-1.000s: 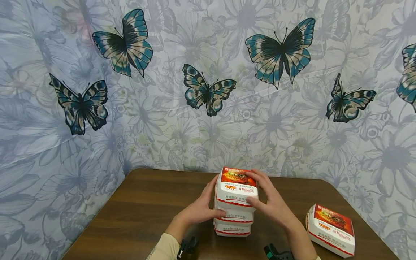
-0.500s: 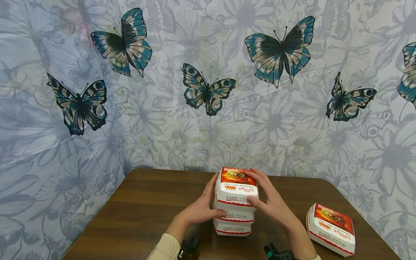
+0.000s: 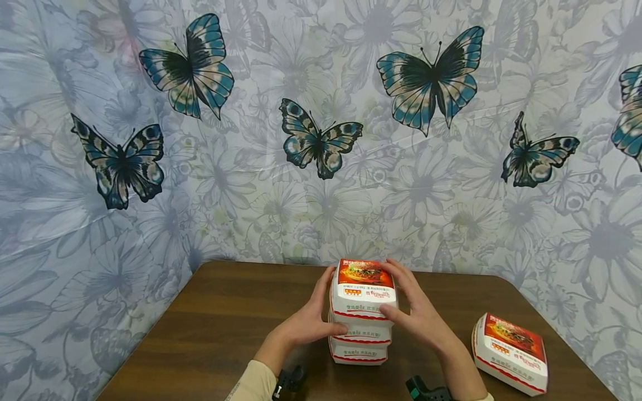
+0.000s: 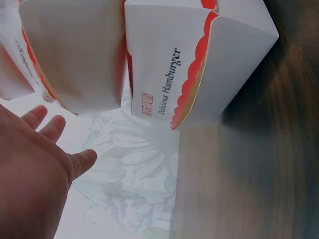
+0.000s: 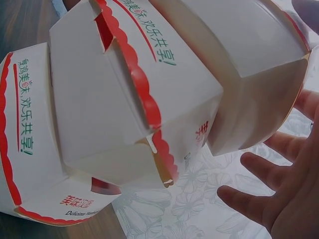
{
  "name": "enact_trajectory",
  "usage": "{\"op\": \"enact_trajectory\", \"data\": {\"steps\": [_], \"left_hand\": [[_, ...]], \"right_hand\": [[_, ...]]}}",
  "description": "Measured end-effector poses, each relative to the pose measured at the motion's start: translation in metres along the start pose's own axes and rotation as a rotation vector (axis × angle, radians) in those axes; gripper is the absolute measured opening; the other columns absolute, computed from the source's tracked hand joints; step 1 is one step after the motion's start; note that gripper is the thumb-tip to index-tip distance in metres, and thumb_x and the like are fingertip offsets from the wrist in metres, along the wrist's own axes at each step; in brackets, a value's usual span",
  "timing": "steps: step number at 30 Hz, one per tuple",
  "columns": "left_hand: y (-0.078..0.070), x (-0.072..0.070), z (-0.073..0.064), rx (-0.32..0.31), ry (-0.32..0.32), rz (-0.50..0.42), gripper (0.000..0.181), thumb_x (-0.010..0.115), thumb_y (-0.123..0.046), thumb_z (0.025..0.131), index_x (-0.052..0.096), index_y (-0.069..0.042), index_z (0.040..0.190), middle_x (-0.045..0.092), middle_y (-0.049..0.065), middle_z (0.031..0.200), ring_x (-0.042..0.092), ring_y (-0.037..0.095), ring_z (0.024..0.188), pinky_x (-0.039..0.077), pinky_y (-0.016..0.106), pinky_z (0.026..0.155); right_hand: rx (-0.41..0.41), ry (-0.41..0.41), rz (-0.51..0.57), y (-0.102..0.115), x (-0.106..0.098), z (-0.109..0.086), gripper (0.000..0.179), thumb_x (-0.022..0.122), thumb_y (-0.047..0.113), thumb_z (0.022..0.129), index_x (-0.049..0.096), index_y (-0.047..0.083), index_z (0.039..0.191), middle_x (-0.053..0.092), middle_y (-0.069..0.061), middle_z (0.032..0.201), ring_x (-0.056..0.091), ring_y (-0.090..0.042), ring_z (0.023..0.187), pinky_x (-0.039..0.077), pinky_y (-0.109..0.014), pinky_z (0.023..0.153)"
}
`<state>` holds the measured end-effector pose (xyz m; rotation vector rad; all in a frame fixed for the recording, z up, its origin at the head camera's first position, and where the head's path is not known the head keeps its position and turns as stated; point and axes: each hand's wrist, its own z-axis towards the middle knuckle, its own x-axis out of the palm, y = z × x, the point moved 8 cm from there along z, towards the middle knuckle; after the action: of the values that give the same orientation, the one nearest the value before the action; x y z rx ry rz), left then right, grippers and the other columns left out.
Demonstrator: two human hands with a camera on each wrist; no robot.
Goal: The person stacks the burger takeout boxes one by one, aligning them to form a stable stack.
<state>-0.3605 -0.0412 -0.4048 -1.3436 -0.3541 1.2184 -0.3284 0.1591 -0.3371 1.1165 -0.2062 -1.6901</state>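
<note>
Three white hamburger boxes with red scalloped edges stand stacked in the head view. The top box (image 3: pixel 362 306) has a burger picture on its lid; beneath it are the middle box (image 3: pixel 370 333) and the bottom box (image 3: pixel 359 354). My left hand (image 3: pixel 307 323) lies along the stack's left side, thumb across the middle box's front. In the left wrist view its visible fingers (image 4: pixel 52 130) are spread and fairly straight. My right hand (image 3: pixel 422 320) holds the top box at its right side, thumb in front and fingers behind. Spread fingers (image 5: pixel 264 172) show in the right wrist view.
Another hamburger box (image 3: pixel 510 356) lies at the right on the brown wooden table (image 3: pixel 225 323). A butterfly-print cloth (image 3: pixel 241 223) hangs behind the table's back edge. Both wrists wear a black device, one at the left wrist (image 3: pixel 290 381).
The top box has shifted slightly left over the boxes below, its lid picture now less covered by the right fingers. Both hands keep nearly the same places.
</note>
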Motion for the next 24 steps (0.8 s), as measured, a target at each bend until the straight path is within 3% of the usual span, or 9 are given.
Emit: {"op": "enact_trajectory", "data": {"steps": [6, 14, 24], "left_hand": [[-0.003, -0.004, -0.001, 0.002, -0.01, 0.019, 0.122, 0.084, -0.04, 0.078, -0.007, -0.041, 0.158, -0.002, -0.008, 0.168, 0.003, 0.02, 0.155, 0.016, 0.061, 0.12], [-0.012, -0.007, -0.003, 0.035, 0.003, 0.032, 0.12, 0.078, -0.066, 0.074, -0.009, -0.047, 0.156, -0.006, -0.003, 0.167, 0.002, 0.027, 0.155, 0.019, 0.067, 0.117], [-0.022, -0.009, -0.004, 0.06, -0.007, 0.048, 0.124, 0.072, -0.077, 0.07, -0.009, -0.045, 0.157, -0.012, -0.002, 0.167, -0.005, 0.032, 0.155, 0.019, 0.072, 0.115]], "right_hand": [[-0.007, -0.001, -0.005, 0.001, 0.001, 0.001, 0.076, 0.07, 0.022, 0.085, 0.037, 0.024, 0.154, 0.027, -0.01, 0.162, 0.029, -0.038, 0.144, 0.041, -0.062, 0.099], [-0.014, 0.013, 0.007, 0.002, 0.002, 0.0, 0.077, 0.069, 0.021, 0.085, 0.035, 0.021, 0.155, 0.024, -0.012, 0.163, 0.027, -0.042, 0.144, 0.041, -0.065, 0.098], [-0.021, 0.018, 0.024, 0.002, 0.001, 0.0, 0.078, 0.067, 0.02, 0.086, 0.033, 0.018, 0.156, 0.023, -0.017, 0.162, 0.028, -0.044, 0.142, 0.037, -0.07, 0.099]]}}
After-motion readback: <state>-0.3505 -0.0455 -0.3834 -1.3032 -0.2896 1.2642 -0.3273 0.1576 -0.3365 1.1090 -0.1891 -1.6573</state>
